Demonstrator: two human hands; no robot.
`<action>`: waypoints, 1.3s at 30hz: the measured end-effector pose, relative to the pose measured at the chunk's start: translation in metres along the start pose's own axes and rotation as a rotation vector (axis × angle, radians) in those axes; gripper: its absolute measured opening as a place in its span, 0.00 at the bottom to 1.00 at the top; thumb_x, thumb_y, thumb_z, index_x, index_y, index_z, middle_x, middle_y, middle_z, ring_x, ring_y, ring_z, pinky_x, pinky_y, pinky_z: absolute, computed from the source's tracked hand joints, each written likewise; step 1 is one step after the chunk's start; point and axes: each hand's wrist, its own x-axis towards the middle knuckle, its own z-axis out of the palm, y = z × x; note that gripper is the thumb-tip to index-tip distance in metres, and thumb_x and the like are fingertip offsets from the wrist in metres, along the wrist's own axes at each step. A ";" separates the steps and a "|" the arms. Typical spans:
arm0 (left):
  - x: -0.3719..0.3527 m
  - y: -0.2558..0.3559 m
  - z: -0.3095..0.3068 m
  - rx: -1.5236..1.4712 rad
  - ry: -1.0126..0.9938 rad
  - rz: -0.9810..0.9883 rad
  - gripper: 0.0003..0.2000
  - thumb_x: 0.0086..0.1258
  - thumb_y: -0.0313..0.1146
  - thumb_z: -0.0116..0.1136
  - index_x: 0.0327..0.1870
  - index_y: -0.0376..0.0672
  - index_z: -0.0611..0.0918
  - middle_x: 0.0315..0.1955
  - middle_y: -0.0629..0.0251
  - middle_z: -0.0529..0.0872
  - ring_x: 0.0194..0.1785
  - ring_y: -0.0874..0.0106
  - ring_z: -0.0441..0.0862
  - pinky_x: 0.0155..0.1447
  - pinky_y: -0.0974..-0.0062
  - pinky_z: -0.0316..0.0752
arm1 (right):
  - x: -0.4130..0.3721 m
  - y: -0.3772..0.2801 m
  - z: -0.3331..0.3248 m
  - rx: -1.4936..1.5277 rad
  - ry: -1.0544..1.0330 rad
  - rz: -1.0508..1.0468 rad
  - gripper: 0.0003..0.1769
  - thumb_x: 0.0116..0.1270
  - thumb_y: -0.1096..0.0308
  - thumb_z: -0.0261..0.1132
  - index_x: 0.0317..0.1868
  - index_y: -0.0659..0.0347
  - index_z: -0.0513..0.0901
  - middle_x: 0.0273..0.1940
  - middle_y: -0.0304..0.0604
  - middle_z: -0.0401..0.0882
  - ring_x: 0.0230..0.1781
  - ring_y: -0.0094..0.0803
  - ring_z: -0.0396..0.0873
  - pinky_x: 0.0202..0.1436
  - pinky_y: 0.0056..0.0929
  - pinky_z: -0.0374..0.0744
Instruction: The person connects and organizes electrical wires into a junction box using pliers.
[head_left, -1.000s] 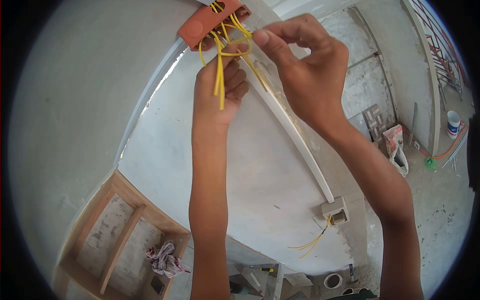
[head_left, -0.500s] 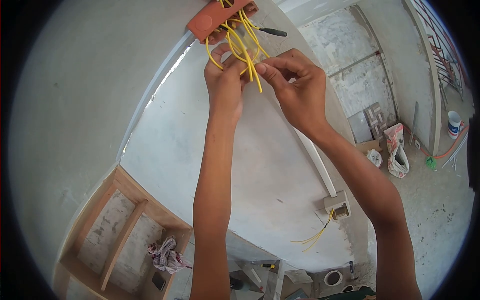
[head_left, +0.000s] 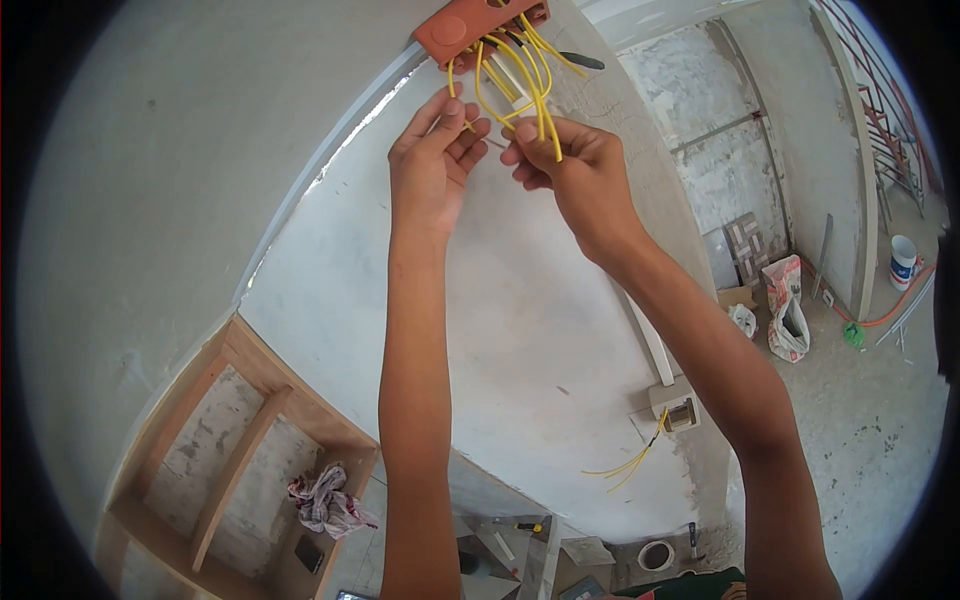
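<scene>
An orange-red electrical box (head_left: 462, 28) sits at the top of the wall, with yellow wires (head_left: 540, 85) hanging out of it. My left hand (head_left: 430, 150) pinches one yellow wire below the box's left end. To its right, my right hand (head_left: 575, 165) holds another yellow wire between thumb and fingers, beside longer loose ends that hang in front of it. Between the two hands a short gap shows, with a thin wire end in it. A dark-handled tool (head_left: 582, 61) sticks out right of the box.
Lower down, a second box (head_left: 672, 398) has yellow wires hanging out. A wooden shelf frame (head_left: 240, 465) with a crumpled cloth (head_left: 325, 500) stands at the lower left. On the floor at right are an open sack (head_left: 788, 325) and a white bucket (head_left: 902, 262).
My hands have moved apart from each other, my left hand to the left. The whole view has shifted slightly, so the box appears further right and higher.
</scene>
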 end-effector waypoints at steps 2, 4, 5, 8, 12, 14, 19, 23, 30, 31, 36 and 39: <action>0.004 0.007 -0.007 0.018 -0.046 -0.077 0.15 0.72 0.34 0.59 0.55 0.36 0.80 0.42 0.64 0.84 0.43 0.72 0.81 0.50 0.74 0.74 | 0.002 0.007 0.007 -0.029 0.037 -0.068 0.12 0.69 0.67 0.66 0.37 0.69 0.87 0.28 0.41 0.84 0.27 0.23 0.77 0.31 0.23 0.74; 0.012 0.008 -0.016 0.013 -0.134 -0.154 0.15 0.71 0.35 0.61 0.55 0.38 0.80 0.43 0.64 0.84 0.44 0.72 0.80 0.51 0.72 0.73 | 0.003 0.016 0.012 -0.083 0.069 -0.149 0.12 0.69 0.65 0.66 0.40 0.68 0.87 0.32 0.40 0.84 0.32 0.22 0.77 0.37 0.24 0.75; 0.016 0.007 -0.019 -0.004 -0.155 -0.177 0.15 0.70 0.35 0.62 0.54 0.39 0.80 0.43 0.66 0.84 0.45 0.72 0.80 0.51 0.72 0.72 | 0.003 0.018 0.015 -0.123 0.079 -0.194 0.13 0.69 0.63 0.67 0.42 0.67 0.87 0.35 0.40 0.84 0.36 0.22 0.77 0.42 0.26 0.75; 0.021 0.004 -0.023 -0.065 -0.213 -0.230 0.15 0.68 0.37 0.64 0.52 0.42 0.81 0.43 0.68 0.84 0.47 0.72 0.79 0.52 0.70 0.70 | -0.001 0.018 0.024 -0.022 0.120 -0.203 0.14 0.69 0.61 0.68 0.45 0.65 0.87 0.39 0.41 0.85 0.40 0.21 0.77 0.47 0.27 0.76; 0.019 0.003 -0.012 -0.138 -0.296 -0.232 0.11 0.70 0.39 0.62 0.48 0.45 0.82 0.42 0.69 0.83 0.48 0.72 0.78 0.56 0.68 0.69 | 0.009 0.018 0.020 0.107 0.052 -0.249 0.16 0.69 0.59 0.68 0.46 0.65 0.87 0.41 0.41 0.86 0.39 0.21 0.78 0.46 0.25 0.79; 0.024 0.004 -0.012 -0.082 -0.415 -0.237 0.09 0.72 0.38 0.59 0.47 0.47 0.81 0.42 0.69 0.82 0.49 0.73 0.77 0.55 0.68 0.69 | 0.011 0.009 0.012 -0.019 0.116 -0.264 0.17 0.70 0.58 0.67 0.46 0.66 0.87 0.40 0.42 0.86 0.37 0.22 0.78 0.45 0.25 0.80; 0.020 0.006 -0.007 0.156 -0.288 -0.156 0.11 0.72 0.37 0.58 0.50 0.44 0.81 0.40 0.70 0.81 0.46 0.73 0.76 0.54 0.70 0.69 | 0.014 0.018 0.012 -0.059 0.190 -0.332 0.17 0.70 0.57 0.66 0.40 0.66 0.88 0.28 0.36 0.82 0.26 0.20 0.71 0.32 0.23 0.73; 0.020 0.023 0.000 0.061 -0.258 -0.096 0.15 0.72 0.38 0.59 0.54 0.41 0.80 0.40 0.70 0.81 0.46 0.74 0.76 0.53 0.71 0.70 | 0.011 0.014 0.011 -0.235 0.205 -0.305 0.16 0.71 0.60 0.66 0.38 0.68 0.87 0.26 0.37 0.81 0.26 0.19 0.71 0.30 0.22 0.72; 0.013 0.023 0.022 0.055 -0.010 -0.061 0.16 0.69 0.34 0.59 0.54 0.37 0.80 0.37 0.66 0.80 0.42 0.74 0.76 0.48 0.72 0.73 | 0.018 0.009 -0.012 -0.302 0.246 -0.477 0.13 0.69 0.64 0.67 0.38 0.69 0.86 0.25 0.39 0.83 0.27 0.20 0.74 0.32 0.23 0.73; 0.011 0.024 0.024 0.103 0.010 -0.036 0.15 0.69 0.34 0.60 0.53 0.36 0.80 0.36 0.66 0.80 0.41 0.74 0.76 0.47 0.72 0.73 | 0.018 0.006 -0.019 -0.349 0.261 -0.457 0.13 0.69 0.65 0.67 0.38 0.69 0.86 0.25 0.39 0.83 0.27 0.20 0.75 0.32 0.23 0.74; 0.017 0.027 0.026 -0.155 0.026 -0.142 0.13 0.70 0.31 0.59 0.51 0.34 0.79 0.34 0.65 0.78 0.36 0.75 0.75 0.44 0.74 0.74 | 0.015 -0.004 -0.039 -0.540 0.254 -0.410 0.12 0.68 0.65 0.67 0.39 0.69 0.87 0.26 0.42 0.83 0.27 0.23 0.76 0.33 0.25 0.75; 0.013 0.024 0.040 -0.409 0.048 -0.172 0.11 0.72 0.29 0.56 0.51 0.34 0.79 0.35 0.66 0.78 0.36 0.77 0.75 0.45 0.75 0.74 | 0.015 -0.001 -0.038 -0.556 0.261 -0.378 0.12 0.68 0.66 0.67 0.40 0.69 0.87 0.26 0.43 0.84 0.25 0.23 0.76 0.32 0.25 0.75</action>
